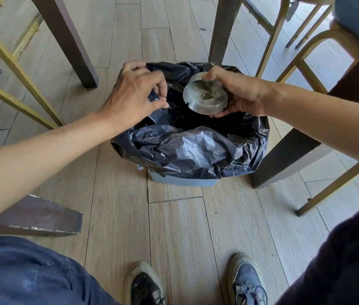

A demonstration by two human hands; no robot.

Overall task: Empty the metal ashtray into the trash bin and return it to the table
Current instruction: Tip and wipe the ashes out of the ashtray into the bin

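Note:
A round metal ashtray (205, 95) is tipped on its side over the dark mouth of the trash bin, its ash-stained inside facing me. My right hand (240, 93) grips it by the rim from the right. The trash bin (180, 180) is pale blue and lined with a crumpled black plastic bag (187, 148) folded over its edge. My left hand (136, 93) pinches the bag's left edge and holds it aside. What lies inside the bin is hidden in shadow.
Dark wooden table legs (68, 38) stand behind the bin, and another leg (295, 150) stands right beside it. Yellow-framed chairs (13, 62) flank both sides. The floor is pale wood planks. My shoes (145, 285) are at the bottom of the view.

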